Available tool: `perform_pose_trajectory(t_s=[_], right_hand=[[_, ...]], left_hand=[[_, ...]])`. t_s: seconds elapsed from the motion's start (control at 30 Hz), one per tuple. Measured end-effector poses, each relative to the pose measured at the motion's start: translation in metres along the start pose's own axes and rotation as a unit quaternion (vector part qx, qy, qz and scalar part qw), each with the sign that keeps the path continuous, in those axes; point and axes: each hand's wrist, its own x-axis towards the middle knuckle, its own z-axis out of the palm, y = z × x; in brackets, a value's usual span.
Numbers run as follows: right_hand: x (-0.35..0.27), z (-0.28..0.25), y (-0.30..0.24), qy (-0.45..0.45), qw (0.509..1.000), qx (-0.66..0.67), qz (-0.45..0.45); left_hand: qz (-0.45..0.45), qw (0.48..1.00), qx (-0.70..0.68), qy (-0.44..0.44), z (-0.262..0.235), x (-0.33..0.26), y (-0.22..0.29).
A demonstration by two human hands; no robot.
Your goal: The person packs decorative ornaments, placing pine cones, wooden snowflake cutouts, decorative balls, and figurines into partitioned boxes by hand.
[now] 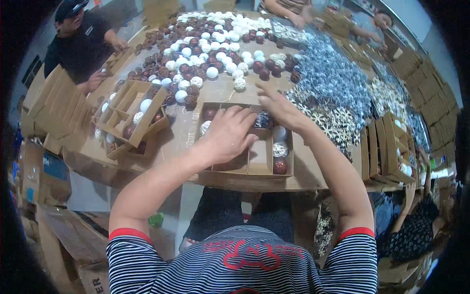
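Observation:
A divided cardboard box [259, 164] lies in front of me at the table's near edge. My left hand [229, 134] is over its middle, palm down, fingers stretched out and thumb apart, hiding some compartments. At the box's far right corner my right hand [283, 109] hovers, fingers apart, with nothing visible in it. Down the box's right column sit a pale ball [279, 133], a white woven ball [280, 149] and a dark red ball [280, 166]. A dark frosted pinecone-like piece [262, 119] lies in the far row. Another white woven ball [205, 127] shows at the left.
White, brown and red balls [212, 72] spread across the table beyond the box. Wooden snowflakes [333, 122] and a heap of silvery-blue ornaments [333, 73] lie to the right. Partly filled boxes [129, 115] stand at left, more boxes [391, 147] at right. Other people work around the table.

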Motion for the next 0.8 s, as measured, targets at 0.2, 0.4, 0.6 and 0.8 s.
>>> perform_pose_trajectory(t_s=[0.2, 0.4, 0.6, 0.8], right_hand=[[-0.019, -0.033, -0.017, -0.012, 0.978, -0.202, 0.043], [-0.009, -0.023, -0.012, 0.035, 0.954, -0.298, -0.019], [0.0, 0.002, -0.017, 0.002, 0.909, -0.372, -0.19], [0.0, -0.009, -0.017, -0.002, 0.962, -0.268, -0.057]], left_hand=[[0.045, 0.998, -0.016, 0.03, 0.003, 0.001, 0.008], [0.058, 0.998, -0.025, 0.013, 0.01, 0.007, 0.009], [0.068, 0.998, -0.007, 0.014, 0.01, 0.004, 0.01], [0.041, 0.999, -0.012, -0.005, 0.009, 0.004, 0.015]])
